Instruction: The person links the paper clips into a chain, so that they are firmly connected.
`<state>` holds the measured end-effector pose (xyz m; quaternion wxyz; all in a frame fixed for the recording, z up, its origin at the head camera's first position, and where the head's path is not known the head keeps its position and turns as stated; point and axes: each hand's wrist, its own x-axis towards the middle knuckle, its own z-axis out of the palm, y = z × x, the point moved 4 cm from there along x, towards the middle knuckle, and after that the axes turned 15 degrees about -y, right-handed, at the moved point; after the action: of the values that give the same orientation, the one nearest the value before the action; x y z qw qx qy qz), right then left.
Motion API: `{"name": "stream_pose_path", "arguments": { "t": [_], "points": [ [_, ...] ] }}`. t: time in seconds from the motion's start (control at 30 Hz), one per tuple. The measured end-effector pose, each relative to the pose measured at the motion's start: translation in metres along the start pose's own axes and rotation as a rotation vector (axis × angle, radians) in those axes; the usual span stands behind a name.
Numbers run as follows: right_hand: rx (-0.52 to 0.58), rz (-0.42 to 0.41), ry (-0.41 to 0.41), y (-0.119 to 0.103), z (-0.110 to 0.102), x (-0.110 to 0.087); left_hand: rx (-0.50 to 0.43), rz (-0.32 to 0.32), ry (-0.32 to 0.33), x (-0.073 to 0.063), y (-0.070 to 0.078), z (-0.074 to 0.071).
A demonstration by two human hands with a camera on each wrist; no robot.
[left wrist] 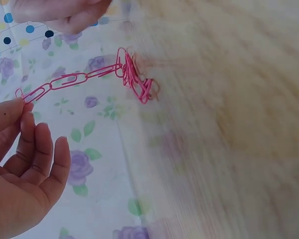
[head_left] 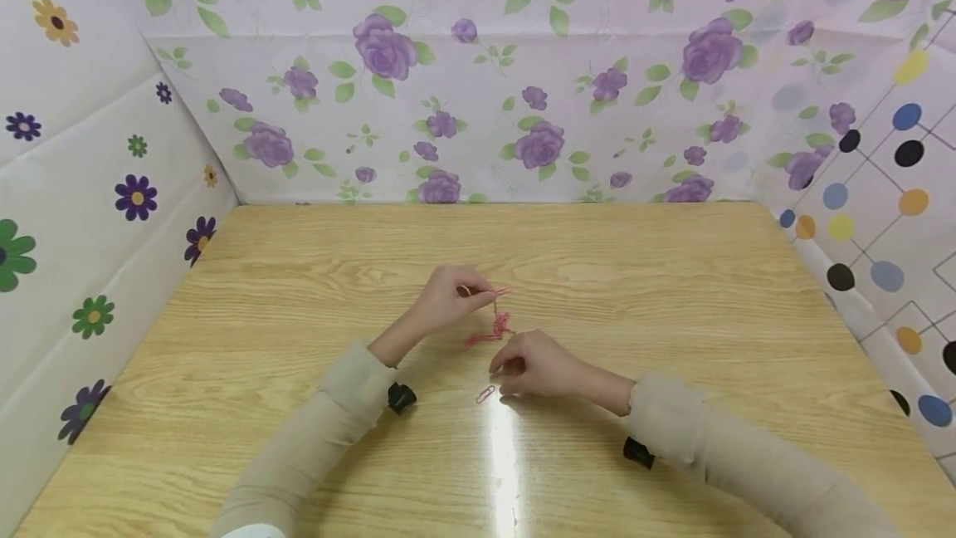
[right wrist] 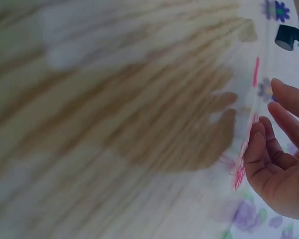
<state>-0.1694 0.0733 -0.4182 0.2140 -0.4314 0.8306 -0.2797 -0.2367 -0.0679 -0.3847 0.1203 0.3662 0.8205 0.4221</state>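
My left hand (head_left: pixel 451 299) pinches the end of a pink paper clip chain (left wrist: pixel 67 80) between thumb and forefinger, above the table. Several linked clips run from the fingertips down to a tangled heap of chain (head_left: pixel 500 325) on the wood. In the left wrist view, the other fingers of the left hand (left wrist: pixel 32 164) are loosely bent. Low over the table is my right hand (head_left: pixel 541 365), thumb and forefinger apart, holding nothing. Just left of its fingertips lies a single loose pink paper clip (head_left: pixel 485 394). In the right wrist view, the right hand (right wrist: pixel 279 159) overlaps the heap.
The wood-grain table (head_left: pixel 336 455) is bounded at the back by a cloth with purple roses (head_left: pixel 463 90). Flower-patterned cloth (head_left: pixel 82 239) hangs at the left, and dotted cloth (head_left: pixel 881 247) at the right. A bright reflection falls on the near part of the tabletop.
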Motion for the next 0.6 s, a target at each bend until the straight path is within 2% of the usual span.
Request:
{"name": "stream_pose_path", "arguments": {
  "t": [0.23, 0.43, 0.53, 0.6],
  "points": [
    [-0.095, -0.034, 0.003, -0.003, 0.011, 0.011, -0.021, -0.019, 0.019, -0.012, -0.002, -0.004],
    [-0.103, -0.102, -0.002, -0.004, 0.016, 0.013, -0.03, -0.019, -0.012, -0.016, -0.003, -0.004],
    [-0.11, -0.076, -0.033, -0.006, 0.019, 0.014, -0.032, -0.016, -0.031, -0.017, -0.001, -0.003],
    [-0.113, -0.032, -0.063, -0.012, 0.018, 0.012, -0.029, -0.019, -0.038, -0.018, 0.007, -0.004]
  ]
}}
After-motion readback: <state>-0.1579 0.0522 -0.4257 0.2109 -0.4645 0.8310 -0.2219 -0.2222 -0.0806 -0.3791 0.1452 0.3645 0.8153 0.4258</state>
